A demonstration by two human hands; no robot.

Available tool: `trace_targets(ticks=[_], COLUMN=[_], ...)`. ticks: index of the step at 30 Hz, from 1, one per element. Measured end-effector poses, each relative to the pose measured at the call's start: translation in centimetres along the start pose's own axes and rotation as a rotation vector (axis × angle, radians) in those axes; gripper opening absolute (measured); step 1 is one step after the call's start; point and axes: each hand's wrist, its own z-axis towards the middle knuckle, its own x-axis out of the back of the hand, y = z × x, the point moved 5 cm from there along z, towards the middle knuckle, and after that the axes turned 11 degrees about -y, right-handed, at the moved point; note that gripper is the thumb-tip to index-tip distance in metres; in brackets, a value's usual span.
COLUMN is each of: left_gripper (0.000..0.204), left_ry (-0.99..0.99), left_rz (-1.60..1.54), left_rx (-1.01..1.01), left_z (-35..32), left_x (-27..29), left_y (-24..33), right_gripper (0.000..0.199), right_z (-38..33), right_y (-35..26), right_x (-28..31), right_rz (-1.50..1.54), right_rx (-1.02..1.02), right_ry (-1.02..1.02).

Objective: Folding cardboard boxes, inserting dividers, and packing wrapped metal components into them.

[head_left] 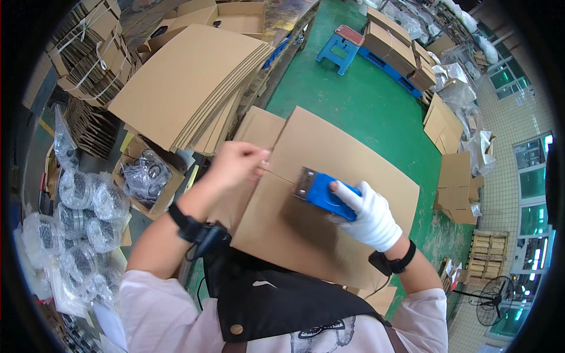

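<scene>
A brown cardboard box (344, 144) stands in front of me with its flaps folded together, and a seam runs across its top. My right hand (369, 217), in a white glove with the thumb tip bare, grips a blue tape dispenser (329, 197) with a metal end. The dispenser lies over the box's top beside the seam. At the left edge of the box, close to the seam's end, my left hand (240, 163) is bare. Its fingers are curled together and slightly blurred; whatever is between them is hidden.
Flat cardboard sheets (188, 82) are stacked on the left, above a carton (156, 203) of plastic-wrapped parts. Bubble-wrapped rolls (82, 217) lie at the lower left. Beyond the box are a blue stool (340, 50), cartons on a blue pallet (391, 70), and a fan (494, 300).
</scene>
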Motion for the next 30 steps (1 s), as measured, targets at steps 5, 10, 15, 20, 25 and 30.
trace_targets(ticks=[5, 10, 15, 20, 25, 30], left_gripper=[0.035, 0.054, 0.054, 0.054, 0.054, 0.057], left_ry=[0.046, 0.307, 0.237, -0.411, -0.111, -0.097], left_rz=[0.227, 0.322, 0.536, 0.591, 1.625, 1.706], left_rx=[-0.011, 0.132, -0.541, -0.458, -0.377, -0.328], left_z=[2.2, 5.2, 5.3, 6.7, 4.0, 4.8], left_x=[1.8, 0.6, -2.8, -8.8, -13.0, -14.6], left_y=[-8.8, -17.2, -0.1, 0.8, 1.8, 2.2], right_gripper=[0.067, 0.066, 0.048, 0.046, 0.047, 0.047], right_z=[4.4, 3.3, 3.2, 3.5, -15.9, -38.4], right_y=[-2.5, -0.9, 3.6, 5.7, 17.2, 29.6], right_x=[-0.3, -0.2, -1.3, -3.9, 0.3, 2.6], right_rz=[-0.102, 0.028, 0.834, 1.065, 0.946, 0.877], right_rx=[-0.041, -0.104, -0.257, -0.169, -0.439, -0.905], right_ry=[-0.239, -0.169, -0.74, -0.641, -0.497, -0.443])
